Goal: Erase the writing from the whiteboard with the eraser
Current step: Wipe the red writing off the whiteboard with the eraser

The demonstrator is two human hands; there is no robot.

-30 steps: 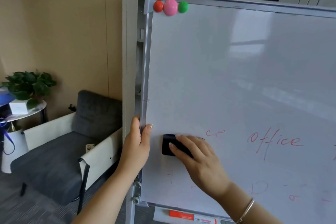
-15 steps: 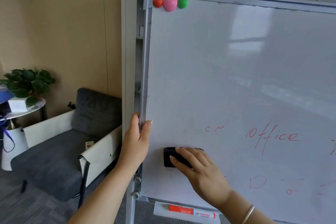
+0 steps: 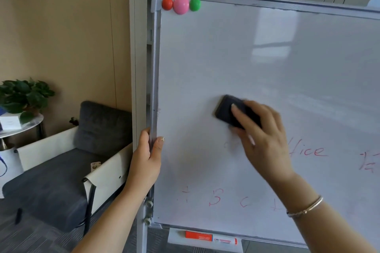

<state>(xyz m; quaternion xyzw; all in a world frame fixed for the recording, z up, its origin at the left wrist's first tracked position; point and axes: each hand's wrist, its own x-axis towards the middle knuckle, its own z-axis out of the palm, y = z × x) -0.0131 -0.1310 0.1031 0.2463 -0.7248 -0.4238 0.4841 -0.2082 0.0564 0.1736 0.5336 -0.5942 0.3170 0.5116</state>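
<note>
The whiteboard (image 3: 257, 63) stands upright in front of me on a stand. My right hand (image 3: 265, 137) holds the black eraser (image 3: 228, 112) against the board at mid height, fingers curled over its back. Just below the eraser lies a faint grey smudge (image 3: 231, 145). Red writing ending in "fice" (image 3: 308, 150) shows to the right of my hand, partly hidden by it. More red marks (image 3: 216, 198) run along the lower part of the board. My left hand (image 3: 147, 160) grips the board's left frame edge, thumb on the front.
Red, pink and green magnets (image 3: 181, 4) sit at the board's top left corner. A red marker (image 3: 209, 237) lies on the tray under the board. A grey armchair (image 3: 67, 166) and a side table with a plant (image 3: 22, 96) stand to the left.
My right hand swept the eraser up and to the right, from the lower left area to mid board. The small red marks left of "office" are now a faint smudge. My left hand stayed on the frame.
</note>
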